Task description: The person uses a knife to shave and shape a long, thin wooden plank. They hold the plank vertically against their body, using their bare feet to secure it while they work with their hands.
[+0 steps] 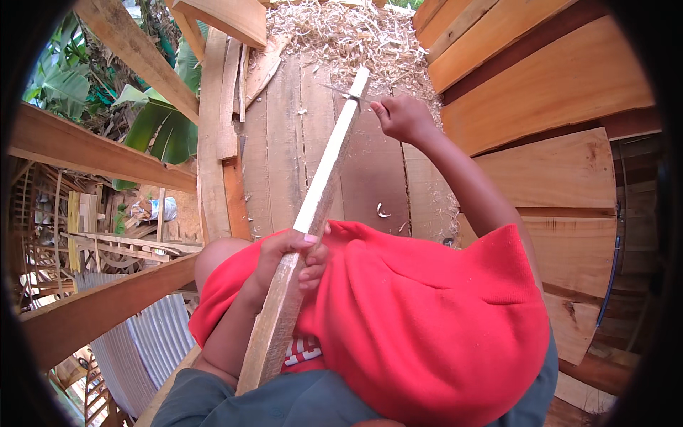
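A long squared wooden stick (313, 196) runs slantwise from my lap up and away over the plank floor. Its upper face is freshly pale toward the far end, while the near end is rougher and browner. My left hand (293, 257) is wrapped round the stick's lower part, close to my red top. Near the far tip, a thin-bladed knife (353, 97) lies across the stick, touching it. My right hand (404, 119) is closed in a fist at the knife's right end; the handle is hidden inside the fingers.
Curled wood shavings (348, 32) pile up at the far end of the plank floor (284, 142). A wall of wide boards (548, 78) stands to the right. Along the left, loose boards (229, 99) lie by an open timber frame (107, 149), with corrugated sheets (153, 341) below.
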### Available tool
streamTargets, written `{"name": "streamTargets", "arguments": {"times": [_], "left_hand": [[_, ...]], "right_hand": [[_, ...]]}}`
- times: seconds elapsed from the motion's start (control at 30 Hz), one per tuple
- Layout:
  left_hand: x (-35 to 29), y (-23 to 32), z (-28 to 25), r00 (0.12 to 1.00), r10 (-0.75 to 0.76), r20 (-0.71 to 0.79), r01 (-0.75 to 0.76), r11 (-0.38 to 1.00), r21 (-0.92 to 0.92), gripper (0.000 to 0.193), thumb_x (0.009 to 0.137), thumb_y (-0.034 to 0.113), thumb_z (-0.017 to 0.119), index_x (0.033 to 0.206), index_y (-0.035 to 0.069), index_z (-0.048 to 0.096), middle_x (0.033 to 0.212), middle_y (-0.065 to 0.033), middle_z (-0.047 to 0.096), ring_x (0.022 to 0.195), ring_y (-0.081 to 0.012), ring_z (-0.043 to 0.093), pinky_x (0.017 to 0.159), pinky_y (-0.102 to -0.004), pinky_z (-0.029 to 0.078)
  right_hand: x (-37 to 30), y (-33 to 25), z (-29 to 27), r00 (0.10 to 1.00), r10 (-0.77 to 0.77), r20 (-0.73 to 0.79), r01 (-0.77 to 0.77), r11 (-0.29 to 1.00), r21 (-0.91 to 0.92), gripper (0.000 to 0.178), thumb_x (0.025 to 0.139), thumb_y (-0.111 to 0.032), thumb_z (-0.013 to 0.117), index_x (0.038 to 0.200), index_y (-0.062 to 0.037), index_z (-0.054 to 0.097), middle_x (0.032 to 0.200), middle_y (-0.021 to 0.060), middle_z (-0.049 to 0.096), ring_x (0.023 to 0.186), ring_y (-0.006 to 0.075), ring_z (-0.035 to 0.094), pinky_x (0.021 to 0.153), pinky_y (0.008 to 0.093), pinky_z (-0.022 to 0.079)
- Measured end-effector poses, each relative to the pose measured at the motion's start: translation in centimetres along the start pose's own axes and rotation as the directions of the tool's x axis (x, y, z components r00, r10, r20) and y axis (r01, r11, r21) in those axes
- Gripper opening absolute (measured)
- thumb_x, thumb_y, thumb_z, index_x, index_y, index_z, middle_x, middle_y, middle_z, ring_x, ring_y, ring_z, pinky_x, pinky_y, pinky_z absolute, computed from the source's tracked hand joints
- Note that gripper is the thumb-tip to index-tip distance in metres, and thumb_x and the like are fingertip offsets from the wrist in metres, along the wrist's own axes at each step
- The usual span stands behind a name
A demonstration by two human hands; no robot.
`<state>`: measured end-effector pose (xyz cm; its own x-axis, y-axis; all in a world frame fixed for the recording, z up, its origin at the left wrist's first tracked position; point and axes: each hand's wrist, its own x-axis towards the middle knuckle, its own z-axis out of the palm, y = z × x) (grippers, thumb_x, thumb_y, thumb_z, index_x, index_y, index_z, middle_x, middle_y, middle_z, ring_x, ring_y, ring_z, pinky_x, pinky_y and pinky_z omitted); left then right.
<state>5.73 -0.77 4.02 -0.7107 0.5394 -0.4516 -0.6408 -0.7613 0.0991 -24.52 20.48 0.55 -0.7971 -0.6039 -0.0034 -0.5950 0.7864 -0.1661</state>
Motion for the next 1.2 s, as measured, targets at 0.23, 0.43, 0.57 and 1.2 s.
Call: {"name": "streamTargets", "arguments": {"times": [0.23,0.43,0.57,1.2], "left_hand": [[-0.5,-0.2,1.6,0.999,0.012,-0.046,-0.01,0.999,0.038,0.039,0.09,0.02,0.056,0.127,0.008,0.047,0.075,-0.0024,0.043,0.056,-0.0119,0.045,0.049,-0.026,0.04],[-1.0,0.2,0.4,1.0,0.022,-0.013,-0.022,1.0,0.014,0.039,0.092,0.021,0.056,0.127,0.007,0.048,0.076,-0.0021,0.044,0.057,-0.0113,0.046,0.049,-0.0256,0.039],[-1.0,0.1,1.8,0.999,0.023,-0.044,-0.021,0.999,0.05,0.038,0.093,0.021,0.056,0.126,0.005,0.048,0.077,-0.0025,0.044,0.058,-0.0119,0.047,0.049,-0.0257,0.039],[-1.9,0.0,1.8,0.997,0.047,-0.064,-0.041,0.995,0.087,0.036,0.093,0.021,0.059,0.122,0.004,0.047,0.077,-0.0034,0.047,0.057,-0.0124,0.048,0.05,-0.0258,0.042]], "right_hand": [[1.5,3.1,1.6,0.976,-0.174,-0.131,0.186,0.978,0.091,0.042,0.101,-0.041,0.053,0.077,-0.0081,0.064,0.065,0.016,0.063,0.064,0.0387,0.065,0.061,0.0516,0.051],[-1.3,-3.8,-0.1,0.917,-0.377,-0.129,0.386,0.921,0.051,0.038,0.099,-0.039,0.055,0.078,-0.009,0.064,0.067,0.0149,0.064,0.063,0.0379,0.065,0.065,0.0487,0.052],[2.2,2.5,0.4,0.994,0.012,-0.107,-0.013,1.0,-0.011,0.044,0.103,-0.042,0.047,0.083,-0.0084,0.068,0.07,0.0186,0.067,0.071,0.0366,0.069,0.065,0.0504,0.053],[3.5,0.3,-1.1,0.997,-0.069,-0.039,0.07,0.998,0.009,0.039,0.103,-0.041,0.048,0.088,-0.0081,0.064,0.068,0.0188,0.064,0.069,0.039,0.067,0.064,0.0517,0.052]]}}
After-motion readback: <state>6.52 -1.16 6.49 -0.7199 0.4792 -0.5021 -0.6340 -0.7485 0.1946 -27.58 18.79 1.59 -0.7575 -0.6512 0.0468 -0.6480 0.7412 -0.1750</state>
